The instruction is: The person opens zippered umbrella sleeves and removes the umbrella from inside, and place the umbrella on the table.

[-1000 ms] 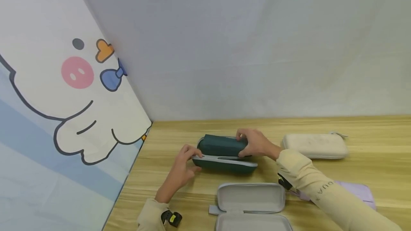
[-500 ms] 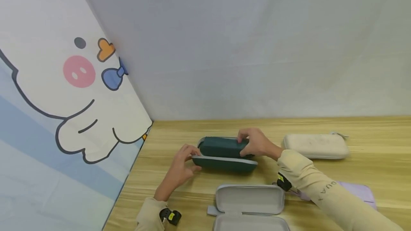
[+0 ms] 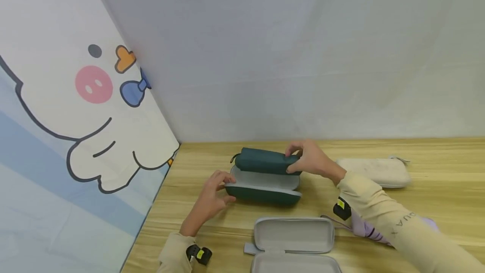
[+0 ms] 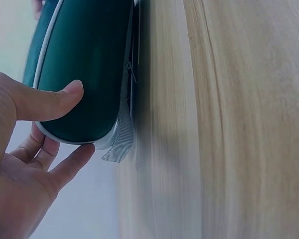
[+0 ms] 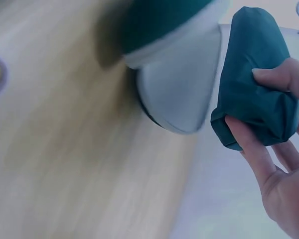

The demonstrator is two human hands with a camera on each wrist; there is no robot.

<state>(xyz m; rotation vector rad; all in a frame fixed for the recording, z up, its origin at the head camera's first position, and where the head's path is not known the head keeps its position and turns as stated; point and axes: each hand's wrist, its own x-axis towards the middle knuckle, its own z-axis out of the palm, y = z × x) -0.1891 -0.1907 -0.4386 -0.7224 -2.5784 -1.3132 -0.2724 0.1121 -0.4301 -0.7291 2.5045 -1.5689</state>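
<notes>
A dark green folded umbrella (image 3: 261, 160) in a fabric sleeve, with a thin loop at its left end, is held just above and behind an opened green hard case (image 3: 263, 195). My right hand (image 3: 313, 161) grips the umbrella's right end; in the right wrist view, thumb and fingers wrap the umbrella (image 5: 254, 45). The case's pale grey lining shows between its two halves. At the case's left end, my left hand (image 3: 212, 197) pinches the near half. The left wrist view has the thumb on the green shell (image 4: 92, 55) and fingers at its rim.
An opened grey case (image 3: 294, 235) lies nearer on the wooden table (image 3: 212, 247). To the right is a closed cream case (image 3: 375, 172). A purple folded umbrella (image 3: 367, 227) lies partly under the right forearm. A pale wall (image 3: 303, 54) stands behind.
The right hand has lifted the green umbrella up and back, out of the case, baring the grey lining. The left hand keeps its hold on the case's near half.
</notes>
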